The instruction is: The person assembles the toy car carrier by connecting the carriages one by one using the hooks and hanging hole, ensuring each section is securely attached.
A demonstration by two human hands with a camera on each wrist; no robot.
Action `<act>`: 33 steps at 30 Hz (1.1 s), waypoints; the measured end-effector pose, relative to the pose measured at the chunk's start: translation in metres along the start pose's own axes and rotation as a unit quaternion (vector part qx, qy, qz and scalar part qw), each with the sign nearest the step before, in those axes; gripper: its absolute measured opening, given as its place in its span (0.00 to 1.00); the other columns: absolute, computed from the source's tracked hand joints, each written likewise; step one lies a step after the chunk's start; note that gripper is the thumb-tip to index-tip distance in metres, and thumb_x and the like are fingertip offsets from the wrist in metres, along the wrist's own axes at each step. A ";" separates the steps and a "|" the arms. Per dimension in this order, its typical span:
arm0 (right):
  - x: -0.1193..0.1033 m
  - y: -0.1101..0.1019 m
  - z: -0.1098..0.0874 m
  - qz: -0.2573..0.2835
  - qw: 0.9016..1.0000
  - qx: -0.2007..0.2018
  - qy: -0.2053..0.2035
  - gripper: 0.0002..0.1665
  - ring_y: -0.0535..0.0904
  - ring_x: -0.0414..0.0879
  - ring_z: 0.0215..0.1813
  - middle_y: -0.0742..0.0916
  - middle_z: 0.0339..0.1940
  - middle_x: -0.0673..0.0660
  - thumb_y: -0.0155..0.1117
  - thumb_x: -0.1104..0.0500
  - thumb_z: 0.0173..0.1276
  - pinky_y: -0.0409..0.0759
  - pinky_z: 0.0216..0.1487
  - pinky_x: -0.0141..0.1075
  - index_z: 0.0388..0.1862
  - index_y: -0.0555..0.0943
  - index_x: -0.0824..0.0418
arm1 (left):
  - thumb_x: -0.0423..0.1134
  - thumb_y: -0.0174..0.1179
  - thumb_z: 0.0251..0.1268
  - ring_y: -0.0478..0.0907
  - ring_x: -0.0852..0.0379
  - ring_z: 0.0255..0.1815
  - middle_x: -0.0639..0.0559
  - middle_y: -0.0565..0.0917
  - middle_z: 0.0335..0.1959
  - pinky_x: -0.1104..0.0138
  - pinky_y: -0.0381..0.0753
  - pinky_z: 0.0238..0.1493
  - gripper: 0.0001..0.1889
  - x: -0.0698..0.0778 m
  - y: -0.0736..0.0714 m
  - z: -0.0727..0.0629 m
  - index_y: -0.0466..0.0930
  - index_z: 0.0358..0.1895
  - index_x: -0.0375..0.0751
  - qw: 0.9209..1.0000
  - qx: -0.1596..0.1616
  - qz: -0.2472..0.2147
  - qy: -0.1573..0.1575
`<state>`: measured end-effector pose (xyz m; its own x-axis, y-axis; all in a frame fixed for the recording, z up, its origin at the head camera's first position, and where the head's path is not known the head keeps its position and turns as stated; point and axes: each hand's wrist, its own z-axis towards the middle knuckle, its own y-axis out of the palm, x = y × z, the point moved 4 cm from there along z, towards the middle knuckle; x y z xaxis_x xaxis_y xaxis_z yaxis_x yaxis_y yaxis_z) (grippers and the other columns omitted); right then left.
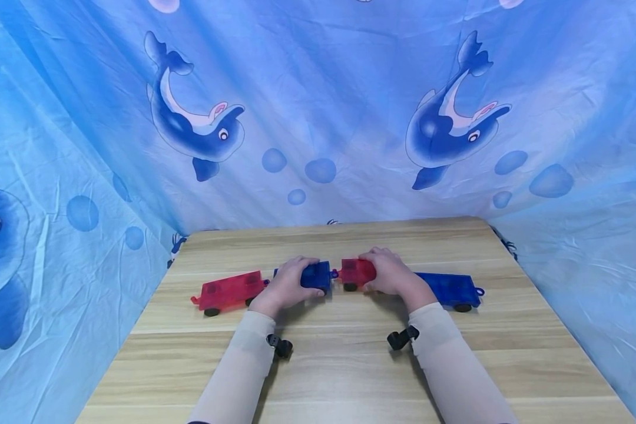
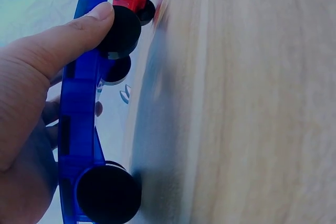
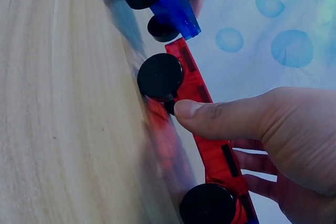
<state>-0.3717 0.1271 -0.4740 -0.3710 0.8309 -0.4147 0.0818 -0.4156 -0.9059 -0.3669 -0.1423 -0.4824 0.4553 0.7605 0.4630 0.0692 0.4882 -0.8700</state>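
Observation:
Four-wheeled toy train cars of see-through plastic stand in a row on the table. In the head view my left hand grips a blue train car from above, thumb on the near side by a black wheel. With thumb and fingers across its body, my right hand holds a red train car. The ends of these two face each other, a small round coupler between them. The left wrist view shows the blue car's side, wheels at the tabletop; part of the red car's body is hidden by my right hand.
Left of the blue car, another red train car meets its end, hook pointing outward. A second blue train car with a ring at its end stands right of my right hand. Dolphin-print cloth hangs behind the wooden table.

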 end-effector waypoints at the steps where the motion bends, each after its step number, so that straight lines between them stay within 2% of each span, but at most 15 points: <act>1: 0.000 0.000 0.000 -0.001 1.000 -0.001 0.000 0.51 0.71 0.56 0.67 0.81 0.64 0.57 0.89 0.53 0.51 0.74 0.66 0.57 0.74 0.77 0.56 | 0.57 0.80 0.55 0.71 0.43 0.71 0.49 0.77 0.69 0.41 0.66 0.71 0.45 0.000 0.000 0.000 0.72 0.76 0.50 1.000 0.002 0.000 -0.001; 11: 0.001 0.002 0.001 -0.001 1.000 -0.011 -0.015 0.51 0.72 0.54 0.63 0.82 0.59 0.55 0.89 0.55 0.48 0.73 0.65 0.55 0.73 0.78 0.57 | 0.57 0.80 0.55 0.72 0.44 0.70 0.49 0.78 0.68 0.41 0.67 0.71 0.45 -0.002 0.002 0.001 0.72 0.76 0.50 1.000 0.012 0.008 -0.004; 24: 0.000 -0.001 -0.001 0.005 1.000 -0.015 -0.005 0.51 0.73 0.54 0.62 0.82 0.59 0.55 0.89 0.54 0.47 0.74 0.65 0.56 0.73 0.78 0.55 | 0.58 0.79 0.56 0.71 0.43 0.71 0.48 0.78 0.69 0.42 0.65 0.72 0.45 -0.001 0.002 0.001 0.73 0.76 0.50 1.000 0.009 0.019 -0.007; 33: 0.000 0.000 0.000 0.006 1.000 -0.017 -0.003 0.51 0.73 0.54 0.63 0.82 0.60 0.55 0.89 0.54 0.48 0.76 0.63 0.56 0.73 0.78 0.54 | 0.57 0.79 0.57 0.71 0.43 0.72 0.48 0.77 0.70 0.42 0.64 0.74 0.45 -0.002 0.001 0.000 0.72 0.77 0.50 1.000 0.002 0.018 -0.026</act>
<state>-0.3714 0.1274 -0.4743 -0.3753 0.8236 -0.4253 0.1179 -0.4127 -0.9032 -0.3676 -0.1435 -0.4841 0.4114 0.7988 0.4389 0.0502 0.4610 -0.8860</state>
